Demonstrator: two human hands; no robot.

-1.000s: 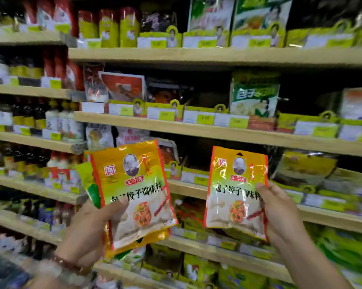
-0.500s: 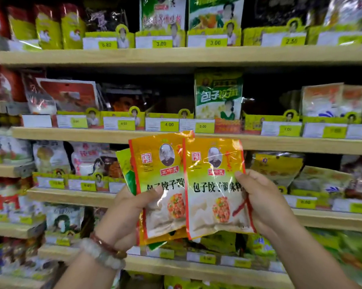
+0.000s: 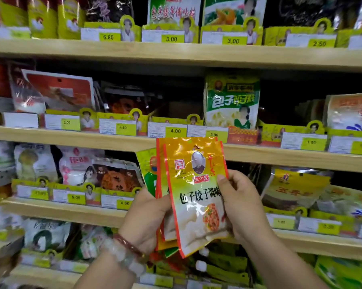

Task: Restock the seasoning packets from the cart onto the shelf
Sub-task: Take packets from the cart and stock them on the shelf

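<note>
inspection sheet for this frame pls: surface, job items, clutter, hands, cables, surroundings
Surface: wooden shelf tiers, price tags along the front edges.
Job's things: orange-yellow packets stacked and overlapping, held upright in front of the shelves; a green packet behind them on the left. Cart not in view.
Clutter: other seasoning bags fill the tiers, some leaning; a green-and-white bag stands upright above the stack.
Grippers: left hand grips the stack's left edge and lower part; right hand pinches the front packet's right edge. Bracelets on the left wrist.
Cables: nothing seen.
Surroundings: shop aisle shelving; dark gaps behind some bags.
</note>
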